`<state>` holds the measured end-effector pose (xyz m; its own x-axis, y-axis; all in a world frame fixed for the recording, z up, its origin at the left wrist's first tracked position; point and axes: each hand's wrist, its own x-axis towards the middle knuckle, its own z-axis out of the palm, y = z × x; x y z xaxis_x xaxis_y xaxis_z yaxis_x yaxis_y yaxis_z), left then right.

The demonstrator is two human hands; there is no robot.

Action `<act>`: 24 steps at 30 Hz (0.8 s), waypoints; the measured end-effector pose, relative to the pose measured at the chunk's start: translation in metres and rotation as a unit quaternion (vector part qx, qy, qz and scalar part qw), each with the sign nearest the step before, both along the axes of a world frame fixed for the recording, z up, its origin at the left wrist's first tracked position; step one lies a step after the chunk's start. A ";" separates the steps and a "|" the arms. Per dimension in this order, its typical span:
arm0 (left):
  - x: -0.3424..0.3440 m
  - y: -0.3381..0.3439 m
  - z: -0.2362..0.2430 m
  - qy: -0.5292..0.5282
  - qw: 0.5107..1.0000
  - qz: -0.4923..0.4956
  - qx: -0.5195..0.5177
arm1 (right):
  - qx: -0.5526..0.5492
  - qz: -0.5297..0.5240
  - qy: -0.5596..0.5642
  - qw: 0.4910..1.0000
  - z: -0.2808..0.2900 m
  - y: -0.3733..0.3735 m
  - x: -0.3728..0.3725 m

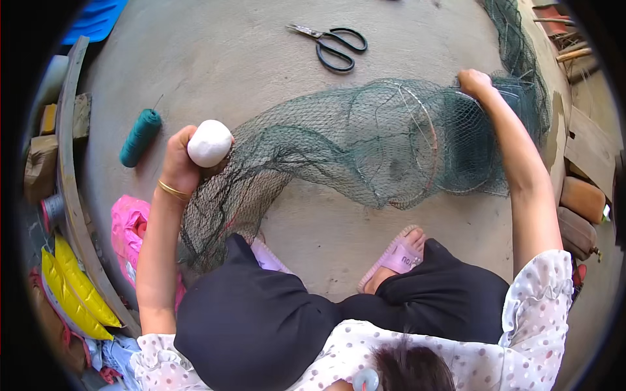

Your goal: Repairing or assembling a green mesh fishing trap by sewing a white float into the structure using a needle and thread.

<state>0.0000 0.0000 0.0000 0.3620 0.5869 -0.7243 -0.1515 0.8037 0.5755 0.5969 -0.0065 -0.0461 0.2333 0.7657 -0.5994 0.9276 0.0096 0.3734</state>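
A long tube of green mesh netting (313, 150) with hoops inside stretches across the floor between my two hands, like a fishing net trap. My left hand (177, 161) is closed around a smooth white ball (210, 143), with the net's left part right beside it; whether the fingers also grip mesh is hidden. Far to the right, my right hand (474, 83) makes a fist on the net at a hoop near its folded end. A spool of teal twine (140, 138) with a needle in its top lies left of my left hand. Black-handled scissors (334, 49) lie beyond the net.
A pink plastic bag (130, 228) sits beside my left forearm. Along the left edge runs a curved wooden board (68, 130), with yellow packets (75, 287) by it. A blue plastic piece (94, 21) is at far left. Brown containers (582, 201) stand at right.
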 end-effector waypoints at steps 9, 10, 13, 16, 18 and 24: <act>-0.040 0.027 0.041 0.115 0.968 0.033 0.220 | 0.296 -0.086 -0.113 0.945 0.106 0.036 0.044; -0.025 0.025 0.065 0.123 0.951 0.003 0.283 | 0.335 -0.084 -0.117 0.931 0.129 0.035 0.070; -0.010 0.018 0.136 0.231 0.845 -0.160 0.456 | 0.484 0.049 -0.132 0.864 0.177 0.009 0.092; -0.028 -0.008 0.146 0.302 0.737 -0.130 0.590 | 0.609 -0.262 0.159 0.732 0.176 -0.058 0.051; -0.032 -0.030 0.120 0.329 0.708 -0.179 0.598 | 0.639 -0.308 0.298 0.639 0.119 -0.121 0.036; -0.054 -0.121 -0.019 0.375 0.636 -0.387 0.553 | 0.603 -0.483 0.395 0.497 0.001 -0.251 -0.044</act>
<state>-0.0543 -0.1213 -0.0189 0.6485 0.7435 -0.1634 0.6929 -0.4875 0.5313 0.5533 -0.2573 -0.0447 0.8980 0.4384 -0.0366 0.1440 -0.3717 -0.9171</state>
